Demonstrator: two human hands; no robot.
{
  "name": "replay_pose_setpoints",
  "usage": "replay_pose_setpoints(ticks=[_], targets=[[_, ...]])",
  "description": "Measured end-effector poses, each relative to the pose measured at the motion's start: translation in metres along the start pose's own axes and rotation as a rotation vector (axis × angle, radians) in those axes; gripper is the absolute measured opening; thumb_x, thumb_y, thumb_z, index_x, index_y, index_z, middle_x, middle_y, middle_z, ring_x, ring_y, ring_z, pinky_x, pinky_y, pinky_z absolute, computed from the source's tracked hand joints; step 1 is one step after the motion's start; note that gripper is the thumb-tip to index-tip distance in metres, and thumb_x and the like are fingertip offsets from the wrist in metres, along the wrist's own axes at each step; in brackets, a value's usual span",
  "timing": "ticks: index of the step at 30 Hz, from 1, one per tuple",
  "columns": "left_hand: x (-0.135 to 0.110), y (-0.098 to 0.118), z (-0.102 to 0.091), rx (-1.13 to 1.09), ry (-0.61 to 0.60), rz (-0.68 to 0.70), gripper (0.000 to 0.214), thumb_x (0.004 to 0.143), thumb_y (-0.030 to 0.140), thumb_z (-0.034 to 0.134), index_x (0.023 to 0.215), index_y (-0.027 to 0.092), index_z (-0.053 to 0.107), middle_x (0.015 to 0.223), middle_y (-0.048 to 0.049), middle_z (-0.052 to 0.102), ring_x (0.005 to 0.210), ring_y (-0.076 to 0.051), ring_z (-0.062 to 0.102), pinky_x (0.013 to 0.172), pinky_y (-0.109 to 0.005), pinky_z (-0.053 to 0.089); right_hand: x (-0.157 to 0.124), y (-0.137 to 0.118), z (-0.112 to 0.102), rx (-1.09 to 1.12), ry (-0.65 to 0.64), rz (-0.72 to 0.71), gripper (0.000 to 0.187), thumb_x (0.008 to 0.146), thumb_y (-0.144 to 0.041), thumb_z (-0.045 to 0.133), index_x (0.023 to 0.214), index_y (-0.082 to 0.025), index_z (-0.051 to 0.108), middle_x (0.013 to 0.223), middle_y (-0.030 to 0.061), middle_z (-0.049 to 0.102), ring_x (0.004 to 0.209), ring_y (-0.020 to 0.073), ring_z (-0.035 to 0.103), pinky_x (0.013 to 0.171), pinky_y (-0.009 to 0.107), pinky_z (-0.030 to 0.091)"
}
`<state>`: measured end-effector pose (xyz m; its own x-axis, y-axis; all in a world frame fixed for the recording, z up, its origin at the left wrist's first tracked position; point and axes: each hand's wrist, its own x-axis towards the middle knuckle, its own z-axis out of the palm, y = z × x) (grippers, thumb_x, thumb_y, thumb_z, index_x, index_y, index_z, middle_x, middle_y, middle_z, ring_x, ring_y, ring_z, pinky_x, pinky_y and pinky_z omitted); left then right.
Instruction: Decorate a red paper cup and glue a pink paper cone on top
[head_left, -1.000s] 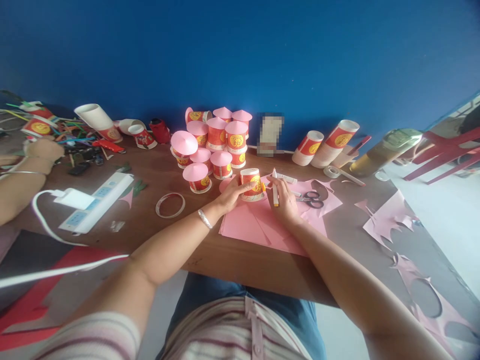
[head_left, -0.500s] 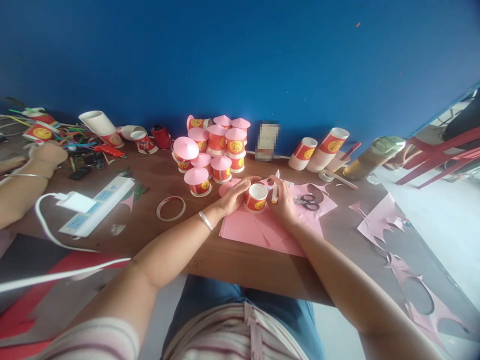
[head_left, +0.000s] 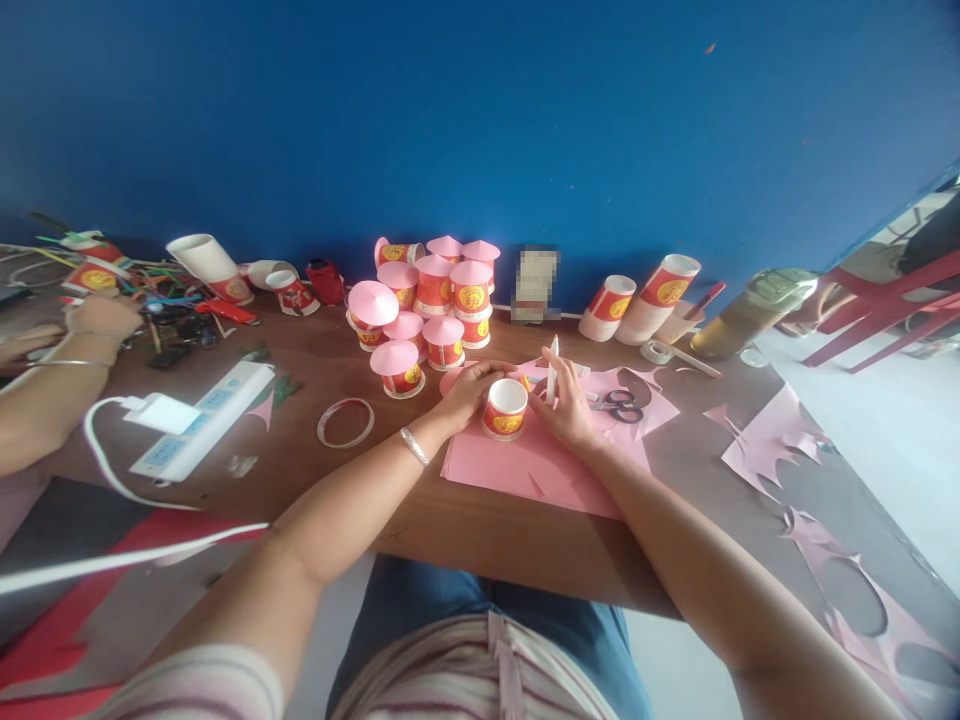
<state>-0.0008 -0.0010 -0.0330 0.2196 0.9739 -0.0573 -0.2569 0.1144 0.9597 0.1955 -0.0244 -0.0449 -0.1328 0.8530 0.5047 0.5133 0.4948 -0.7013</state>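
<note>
A short red-and-white paper cup (head_left: 504,422) with a yellow emblem stands upright, mouth up, on stacked pink paper (head_left: 540,470). My left hand (head_left: 471,392) curves around the cup's far left side, fingers reaching behind the rim; it is not gripping anything I can see. To the right of the cup, my right hand (head_left: 571,412) is closed around a slim white pen-like tube (head_left: 553,372), its pointed tip up. A small orange piece, partly hidden, shows between the two hands. Black-handled scissors (head_left: 621,405) lie just right of my right hand.
Cups with pink cone roofs (head_left: 394,366) are grouped at the back centre. Cup stacks (head_left: 660,295), a tape roll (head_left: 657,351) and a bottle (head_left: 746,315) stand right. Left are a power strip (head_left: 202,420), a white ring (head_left: 345,423) and another person's hand (head_left: 105,318). Paper scraps (head_left: 765,445) lie right.
The cup sits slightly nearer and to the left. My left fingers have shifted from its side to behind it. My right hand still holds the white tube. The view has shifted a little.
</note>
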Motion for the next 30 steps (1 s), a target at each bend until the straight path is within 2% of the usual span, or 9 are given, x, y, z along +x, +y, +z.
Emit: replay_pose_setpoints(ticks=[3, 6, 8, 11, 13, 17, 21, 27, 30], targets=[[0.001, 0.0, 0.0, 0.089, 0.042, 0.022, 0.029, 0.074, 0.039, 0.081, 0.096, 0.021, 0.076, 0.101, -0.0043, 0.077, 0.095, -0.022, 0.067, 0.095, -0.04, 0.051, 0.001, 0.002, -0.002, -0.053, 0.046, -0.008, 0.046, 0.097, -0.031, 0.048, 0.142, -0.022, 0.049, 0.123, 0.0116, 0.065, 0.08, 0.0189, 0.065, 0.092, 0.046, 0.059], [0.001, 0.002, -0.001, 0.164, 0.063, 0.056, 0.029, 0.073, 0.038, 0.081, 0.095, 0.019, 0.075, 0.099, -0.0049, 0.076, 0.096, -0.022, 0.067, 0.095, -0.04, 0.051, 0.003, 0.005, -0.004, -0.069, 0.061, 0.075, 0.047, 0.099, -0.025, 0.038, 0.146, -0.021, 0.042, 0.113, 0.0082, 0.07, 0.064, 0.0154, 0.061, 0.083, 0.042, 0.059], [0.0, 0.003, -0.002, 0.201, 0.061, 0.066, 0.029, 0.073, 0.038, 0.08, 0.095, 0.019, 0.075, 0.099, -0.0054, 0.076, 0.095, -0.022, 0.067, 0.094, -0.04, 0.051, 0.004, 0.007, -0.006, -0.119, 0.076, 0.155, 0.043, 0.101, -0.029, 0.038, 0.142, -0.02, 0.045, 0.101, 0.0068, 0.073, 0.064, 0.0182, 0.063, 0.078, 0.042, 0.058], [-0.001, 0.003, -0.003, 0.238, 0.062, 0.08, 0.029, 0.075, 0.038, 0.078, 0.096, 0.018, 0.074, 0.099, -0.0058, 0.075, 0.094, -0.022, 0.067, 0.092, -0.039, 0.051, 0.007, 0.012, -0.009, -0.203, 0.068, 0.21, 0.028, 0.103, -0.04, 0.041, 0.111, -0.023, 0.061, 0.081, 0.0056, 0.071, 0.07, 0.0244, 0.066, 0.073, 0.043, 0.056], [-0.001, 0.003, -0.003, 0.246, 0.065, 0.093, 0.029, 0.075, 0.035, 0.076, 0.097, 0.018, 0.074, 0.099, -0.0058, 0.074, 0.093, -0.021, 0.067, 0.092, -0.039, 0.052, 0.007, 0.017, -0.01, -0.236, 0.051, 0.205, 0.029, 0.103, -0.046, 0.043, 0.094, -0.026, 0.062, 0.074, 0.0052, 0.069, 0.067, 0.0253, 0.065, 0.068, 0.041, 0.054], [0.0, 0.002, -0.005, 0.298, 0.018, 0.108, 0.034, 0.069, 0.027, 0.075, 0.102, 0.019, 0.072, 0.096, -0.004, 0.073, 0.088, -0.02, 0.066, 0.087, -0.036, 0.053, 0.005, 0.026, -0.008, -0.35, 0.036, 0.132, 0.03, 0.102, -0.048, 0.043, 0.099, -0.027, 0.064, 0.076, 0.0058, 0.07, 0.064, 0.0239, 0.066, 0.062, 0.037, 0.053], [0.002, 0.002, -0.007, 0.416, 0.014, 0.108, 0.038, 0.068, 0.026, 0.073, 0.105, 0.02, 0.072, 0.094, -0.0034, 0.072, 0.084, -0.02, 0.065, 0.082, -0.036, 0.052, 0.004, 0.033, -0.003, -0.368, 0.064, 0.103, 0.034, 0.103, -0.046, 0.04, 0.112, -0.021, 0.062, 0.086, 0.0117, 0.073, 0.072, 0.0262, 0.07, 0.066, 0.039, 0.056], [0.014, 0.011, -0.007, 0.615, -0.098, 0.197, 0.036, 0.068, 0.026, 0.072, 0.103, 0.024, 0.077, 0.105, -0.0057, 0.076, 0.098, -0.025, 0.066, 0.096, -0.039, 0.051, 0.01, 0.037, -0.004, -0.359, 0.101, 0.082, 0.024, 0.101, -0.038, 0.044, 0.104, -0.023, 0.061, 0.093, 0.0116, 0.073, 0.081, 0.0272, 0.07, 0.073, 0.043, 0.058], [0.025, 0.015, -0.007, 0.659, -0.168, 0.264, 0.033, 0.064, 0.026, 0.076, 0.097, 0.025, 0.079, 0.106, -0.0069, 0.076, 0.098, -0.027, 0.066, 0.094, -0.038, 0.051, 0.011, 0.036, -0.006, -0.325, 0.11, 0.057, 0.024, 0.102, -0.036, 0.043, 0.105, -0.023, 0.063, 0.096, 0.0121, 0.073, 0.085, 0.0274, 0.069, 0.077, 0.045, 0.059]])
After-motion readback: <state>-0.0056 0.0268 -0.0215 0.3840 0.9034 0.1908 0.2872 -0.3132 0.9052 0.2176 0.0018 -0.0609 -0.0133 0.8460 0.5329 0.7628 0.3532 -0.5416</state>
